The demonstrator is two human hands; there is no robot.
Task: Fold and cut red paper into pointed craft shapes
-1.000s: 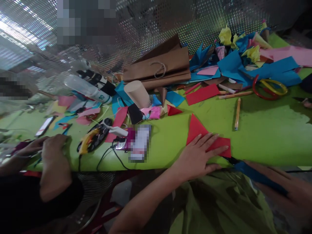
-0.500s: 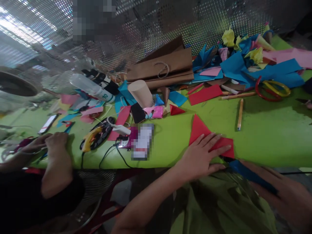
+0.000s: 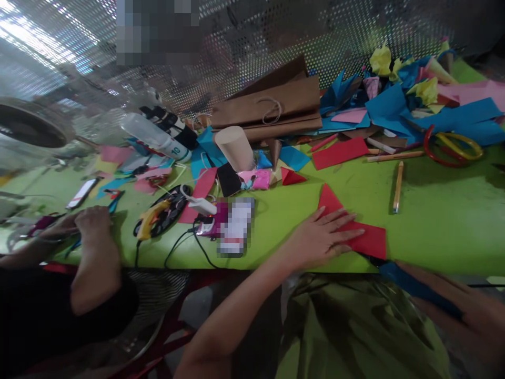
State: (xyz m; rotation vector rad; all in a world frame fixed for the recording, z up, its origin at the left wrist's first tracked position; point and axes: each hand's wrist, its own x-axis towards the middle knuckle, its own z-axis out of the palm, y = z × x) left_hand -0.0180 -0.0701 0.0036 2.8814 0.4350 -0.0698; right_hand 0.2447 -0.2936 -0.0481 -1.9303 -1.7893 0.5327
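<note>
My left hand (image 3: 315, 243) lies flat with its fingers spread, pressing a folded sheet of red paper (image 3: 371, 240) onto the green table. One pointed corner of the paper rises beyond the fingers; a wider flap sticks out to the right. At the table's front edge, my right hand (image 3: 453, 289) is closed around a long blue tool that looks like a utility knife (image 3: 414, 287). Its dark front end is at the paper's lower edge, partly tucked under it. The blade itself cannot be made out.
A pencil (image 3: 398, 187) and red-and-yellow scissors (image 3: 453, 147) lie to the right. Beyond are a red strip (image 3: 341, 153), brown paper (image 3: 268, 108) and blue scraps. Leftward are a phone (image 3: 236, 227), a glue gun (image 3: 152, 221) with its cord, and another person's hands (image 3: 92, 218).
The whole view has shifted slightly, moving things a little rightward in the picture. My left hand has slid slightly across the red paper; the right hand keeps its hold at the paper's edge.
</note>
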